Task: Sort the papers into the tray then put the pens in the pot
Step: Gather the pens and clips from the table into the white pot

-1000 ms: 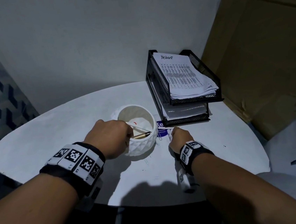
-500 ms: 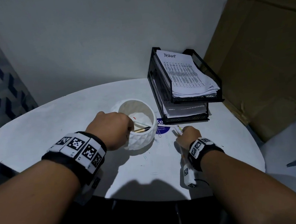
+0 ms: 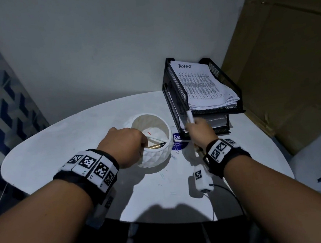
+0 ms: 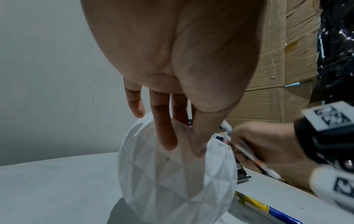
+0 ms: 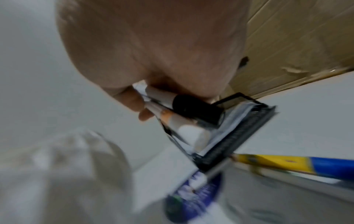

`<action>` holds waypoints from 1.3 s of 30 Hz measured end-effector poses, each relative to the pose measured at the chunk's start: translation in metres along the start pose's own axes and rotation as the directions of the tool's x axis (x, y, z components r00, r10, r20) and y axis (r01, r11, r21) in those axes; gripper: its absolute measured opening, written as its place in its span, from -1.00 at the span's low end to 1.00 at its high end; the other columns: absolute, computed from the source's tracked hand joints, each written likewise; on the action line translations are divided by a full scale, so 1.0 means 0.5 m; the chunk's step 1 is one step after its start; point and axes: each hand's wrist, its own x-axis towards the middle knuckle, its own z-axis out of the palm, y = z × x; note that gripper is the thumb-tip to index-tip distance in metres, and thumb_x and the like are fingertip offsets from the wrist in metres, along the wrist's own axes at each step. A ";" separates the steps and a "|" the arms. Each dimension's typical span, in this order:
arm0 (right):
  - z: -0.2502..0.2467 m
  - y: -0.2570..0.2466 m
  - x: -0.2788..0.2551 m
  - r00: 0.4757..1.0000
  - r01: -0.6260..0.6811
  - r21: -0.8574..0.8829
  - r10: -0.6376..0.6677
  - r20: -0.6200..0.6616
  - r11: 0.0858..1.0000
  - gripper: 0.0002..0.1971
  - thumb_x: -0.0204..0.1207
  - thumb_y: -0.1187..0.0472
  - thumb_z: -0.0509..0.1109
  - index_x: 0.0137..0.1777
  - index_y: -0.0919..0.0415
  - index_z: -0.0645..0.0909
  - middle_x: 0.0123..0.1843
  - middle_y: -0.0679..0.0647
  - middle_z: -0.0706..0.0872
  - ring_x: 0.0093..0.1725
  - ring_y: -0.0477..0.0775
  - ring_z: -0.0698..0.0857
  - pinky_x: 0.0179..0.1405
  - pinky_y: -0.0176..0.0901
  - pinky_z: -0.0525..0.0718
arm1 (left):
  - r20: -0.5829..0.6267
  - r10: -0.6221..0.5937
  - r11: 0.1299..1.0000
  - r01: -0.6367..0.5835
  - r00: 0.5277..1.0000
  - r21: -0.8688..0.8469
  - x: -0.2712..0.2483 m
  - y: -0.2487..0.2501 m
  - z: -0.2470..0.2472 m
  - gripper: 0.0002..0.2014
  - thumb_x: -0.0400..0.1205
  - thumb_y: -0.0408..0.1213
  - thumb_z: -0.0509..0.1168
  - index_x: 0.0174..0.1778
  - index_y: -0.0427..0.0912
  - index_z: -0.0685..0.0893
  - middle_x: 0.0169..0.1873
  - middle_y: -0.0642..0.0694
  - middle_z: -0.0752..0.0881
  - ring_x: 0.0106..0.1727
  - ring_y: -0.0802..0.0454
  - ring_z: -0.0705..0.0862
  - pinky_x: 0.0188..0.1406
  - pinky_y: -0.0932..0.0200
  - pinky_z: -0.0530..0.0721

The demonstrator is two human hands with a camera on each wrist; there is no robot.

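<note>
A white faceted pot [image 3: 155, 153] stands mid-table, with a gold pen [image 3: 156, 146] and a white pen [image 3: 154, 138] lying inside. My left hand [image 3: 124, 143] holds the pot's near left side; in the left wrist view its fingers [image 4: 164, 133] and thumb spread over the pot [image 4: 172, 181] wall. My right hand [image 3: 198, 130], raised just right of the pot, grips a bunch of pens [image 3: 189, 116]. The right wrist view shows these as a black-capped marker [image 5: 197, 110] and an orange-banded pen [image 5: 172, 119]. A black mesh two-tier tray [image 3: 220, 113] holds stacked papers [image 3: 199, 83].
A round blue sticker [image 3: 178, 145] with a pen lying on it sits between pot and tray. Paper clips [image 3: 175, 152] are scattered on the white table [image 3: 59, 151]. A yellow-and-blue stick [image 4: 268, 207] lies near the tray. Cardboard [image 3: 288, 68] stands on the right.
My right hand has lifted off the table with the pens and moved up and right, in front of the tray. The left hand has stayed on the pot.
</note>
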 end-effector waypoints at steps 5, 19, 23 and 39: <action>-0.029 -0.144 -0.037 1.000 -0.003 0.779 0.006 -0.001 0.627 -0.86 0.69 0.39 0.15 -0.09 0.19 0.42 -0.36 0.10 0.47 -0.48 0.05 0.51 -0.40 -0.08 0.61 | -0.002 0.014 1.000 -0.014 1.000 -0.006 -0.008 0.019 -0.003 -0.72 0.59 -0.22 0.35 0.17 0.17 0.78 0.08 0.13 0.82 0.11 -0.03 0.75 0.05 0.05 0.37; 0.013 -0.092 -0.062 0.997 0.075 0.892 -0.005 -0.081 0.447 -0.93 0.56 0.41 0.28 -0.08 0.26 0.55 -0.38 0.20 0.72 -0.14 0.24 0.79 0.04 0.09 0.78 | -0.043 0.045 0.999 -0.045 0.998 -0.015 -0.012 0.062 -0.014 -0.74 0.58 -0.20 0.38 0.14 0.18 0.79 0.06 0.08 0.83 0.07 -0.08 0.76 -0.01 0.07 0.41; -0.051 -0.002 -0.005 0.976 0.032 0.777 0.150 -0.160 0.628 -0.94 0.64 0.34 0.28 -0.05 0.25 0.58 -0.35 0.16 0.67 -0.26 0.18 0.75 -0.25 -0.05 0.78 | -0.035 0.027 0.999 -0.028 0.999 -0.021 0.001 0.065 -0.011 -0.76 0.56 -0.22 0.35 0.07 0.17 0.78 0.00 0.04 0.82 0.02 -0.13 0.76 -0.05 0.07 0.47; -0.039 0.253 0.064 0.985 -0.166 -0.342 0.140 -0.100 0.925 -0.66 0.50 0.39 0.40 0.27 0.18 0.68 0.30 0.14 0.79 0.26 0.24 0.74 0.21 -0.10 0.71 | -0.045 0.011 1.000 -0.010 0.999 0.023 0.037 0.062 0.020 -0.78 0.55 -0.17 0.36 0.05 0.18 0.80 -0.04 0.10 0.81 -0.03 -0.10 0.75 -0.11 0.07 0.53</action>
